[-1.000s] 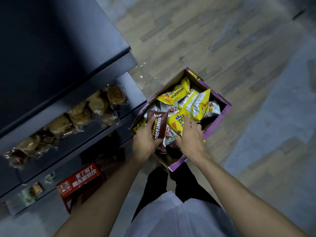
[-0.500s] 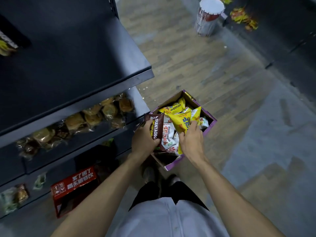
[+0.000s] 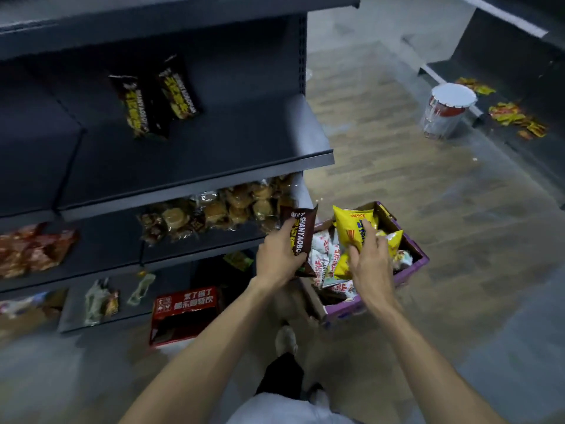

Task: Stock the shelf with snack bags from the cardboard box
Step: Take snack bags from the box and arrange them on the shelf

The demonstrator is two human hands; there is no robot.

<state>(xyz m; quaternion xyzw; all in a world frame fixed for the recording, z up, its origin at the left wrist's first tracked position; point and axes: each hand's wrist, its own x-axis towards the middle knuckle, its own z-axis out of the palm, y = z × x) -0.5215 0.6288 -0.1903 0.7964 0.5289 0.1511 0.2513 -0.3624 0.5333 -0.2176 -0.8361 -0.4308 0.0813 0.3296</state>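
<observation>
The left hand (image 3: pixel 279 255) is closed around a brown snack bag (image 3: pixel 301 237), fingers wrapped over its middle, held upright just at nine o'clock of the cardboard box (image 3: pixel 411 272); the right hand (image 3: pixel 368 260) pinches a yellow snack bag (image 3: pixel 351 232) between thumb and fingers, lifted above the box's open top; both bags look clear of the pile, though the yellow one hangs directly over it. The box sits on the floor at three o'clock of the shelf unit, and it holds plenty more: white-and-red packets (image 3: pixel 324 258) and another yellow bag (image 3: pixel 391 240) lie heaped inside. On the upper shelf (image 3: pixel 214 148), at about eleven o'clock from the hands, two dark bags (image 3: pixel 153 99) with yellow lettering stand leaning against the back panel, with bare shelf all round them; the shelf below carries clear packs of round cakes (image 3: pixel 220 212). Judging from this, stocking has barely begun: two bags are up, two are in hand, and most of the box is left; the brown bag probably belongs beside the two dark ones.
</observation>
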